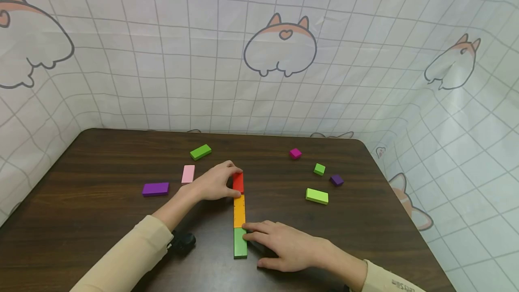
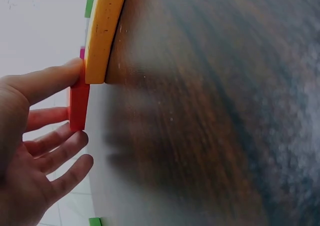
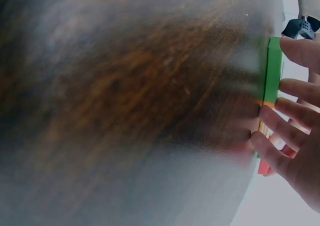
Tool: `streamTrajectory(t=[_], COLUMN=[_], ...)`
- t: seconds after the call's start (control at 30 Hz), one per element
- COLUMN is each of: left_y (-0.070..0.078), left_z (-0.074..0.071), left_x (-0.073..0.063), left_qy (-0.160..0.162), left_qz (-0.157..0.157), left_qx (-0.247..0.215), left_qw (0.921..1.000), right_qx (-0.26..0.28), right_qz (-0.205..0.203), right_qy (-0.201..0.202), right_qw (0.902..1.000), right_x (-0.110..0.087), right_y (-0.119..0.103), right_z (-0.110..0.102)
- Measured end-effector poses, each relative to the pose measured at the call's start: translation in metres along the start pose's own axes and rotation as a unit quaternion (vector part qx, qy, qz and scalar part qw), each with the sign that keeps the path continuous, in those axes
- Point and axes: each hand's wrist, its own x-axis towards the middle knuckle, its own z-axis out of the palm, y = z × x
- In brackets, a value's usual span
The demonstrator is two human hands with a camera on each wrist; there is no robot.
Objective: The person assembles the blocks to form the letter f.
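Three blocks form a straight row end to end on the table: a red block [image 1: 238,183] at the far end, an orange block [image 1: 239,211] in the middle and a green block [image 1: 240,243] nearest. My left hand [image 1: 216,182] pinches the red block lengthwise, its thumb by the joint with the orange one and its fingers at the far end. In the left wrist view the red block [image 2: 79,106] meets the orange block's end. Fingertips of my right hand [image 1: 289,244], fairly straight, touch the right side of the row where orange and green meet.
On the left lie a green block [image 1: 200,152], a pink block [image 1: 188,174] and a purple block [image 1: 156,189]. To the right are a magenta block [image 1: 295,153], a small green block [image 1: 319,169], a dark purple block [image 1: 337,180] and a lime block [image 1: 317,196]. A patterned curtain [image 1: 194,57] surrounds the table.
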Motion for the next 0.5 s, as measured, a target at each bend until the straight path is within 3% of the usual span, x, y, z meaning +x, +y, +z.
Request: streamTrajectory(t=[0.5], left_y=[-0.0053], left_z=[0.0016], left_x=[0.0049], left_qy=[-0.032], left_qz=[0.014], left_qx=[-0.006], left_qw=[0.9994], right_qx=[0.007], right_qz=[0.000], right_qy=[-0.002], right_qw=[1.0000], right_x=[0.0001], right_y=[0.0007], right_z=[-0.0003])
